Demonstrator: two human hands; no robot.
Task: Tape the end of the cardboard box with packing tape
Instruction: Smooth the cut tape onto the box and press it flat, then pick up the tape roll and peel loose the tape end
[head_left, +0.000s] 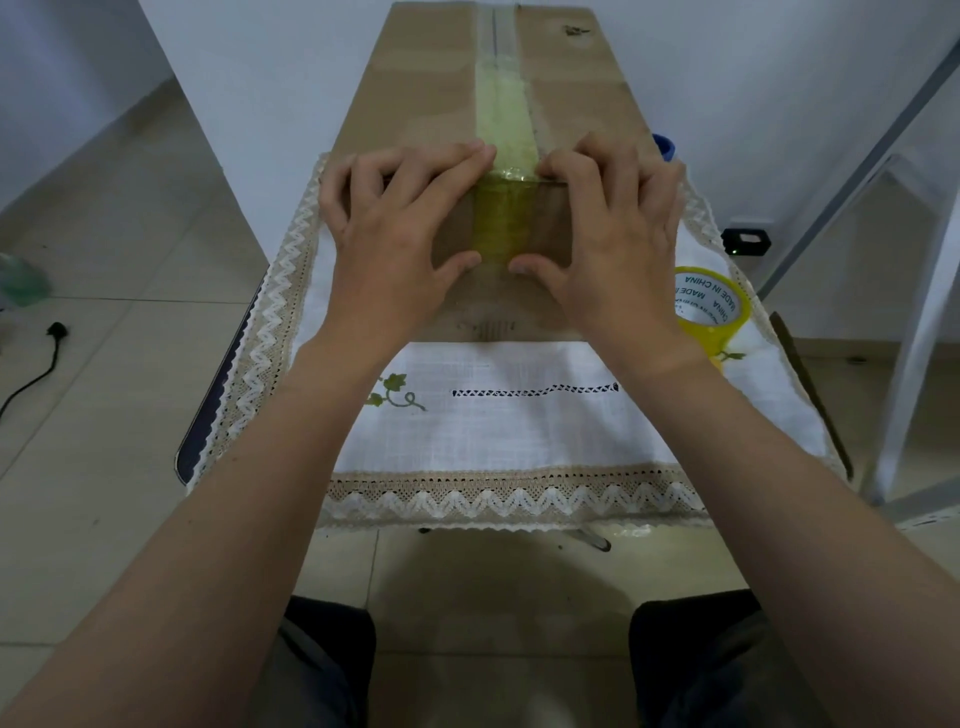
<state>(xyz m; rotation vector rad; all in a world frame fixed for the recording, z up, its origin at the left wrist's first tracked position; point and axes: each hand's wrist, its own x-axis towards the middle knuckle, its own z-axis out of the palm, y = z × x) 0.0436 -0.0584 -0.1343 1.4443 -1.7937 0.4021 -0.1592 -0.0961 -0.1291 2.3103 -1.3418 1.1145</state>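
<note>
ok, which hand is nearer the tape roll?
The right hand. The yellow tape roll stands on the cloth just beside its wrist; the left hand is across the taped seam, on the box's other side.

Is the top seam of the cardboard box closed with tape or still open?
Closed. A yellowish tape strip runs along the top seam of the cardboard box and folds over the near edge, where both hands press beside it.

A white lace-edged tablecloth (519, 436) spreads beneath the hands. A black plug (56, 331) lies on the floor, far left of them.
</note>
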